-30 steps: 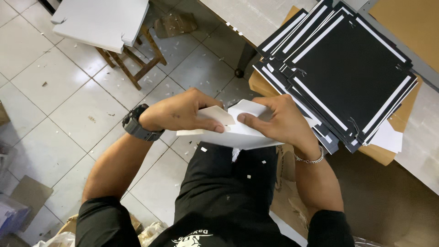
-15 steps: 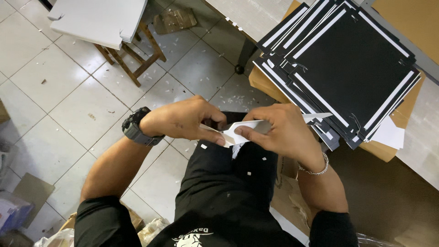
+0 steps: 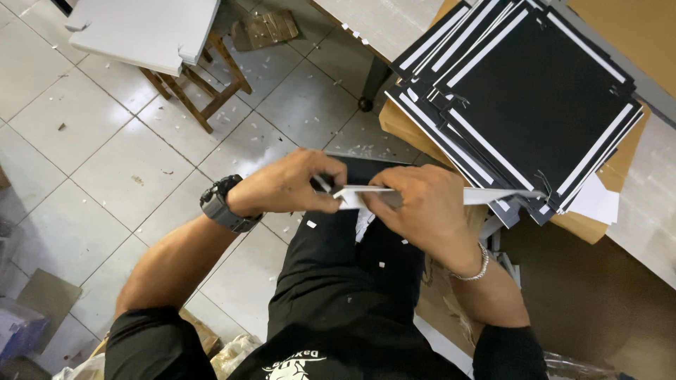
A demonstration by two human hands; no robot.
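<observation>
From the head camera, looking down over the person's lap, both hands meet in front of the black-clothed thighs. The left hand [image 3: 292, 186], with a dark wristwatch [image 3: 224, 204] on its wrist, is closed around the left end of a flat white card sheet [image 3: 394, 195], thumb and fingers pinching it from both sides. The right hand [image 3: 422, 211], with a silver chain bracelet [image 3: 473, 267] on its wrist, is clamped on the middle of the same sheet, fingers curled over its top. The sheet is seen nearly edge-on, lying level and running from the left hand past the right hand, where its free end reaches the lower left edge of a stack of black square card pieces with white strips [image 3: 524, 98].

That stack rests fanned out on a brown cardboard sheet [image 3: 605, 218], at the upper right, with a few white paper pieces showing beneath the stack's right corner. At the upper left, a pile of white boards [image 3: 144, 32] lies on a small wooden stool [image 3: 204, 91] standing on the pale tiled floor [image 3: 84, 155], which is scattered with small white paper scraps. A flattened brown cardboard piece [image 3: 42, 299] lies at the lower left edge of the floor.
</observation>
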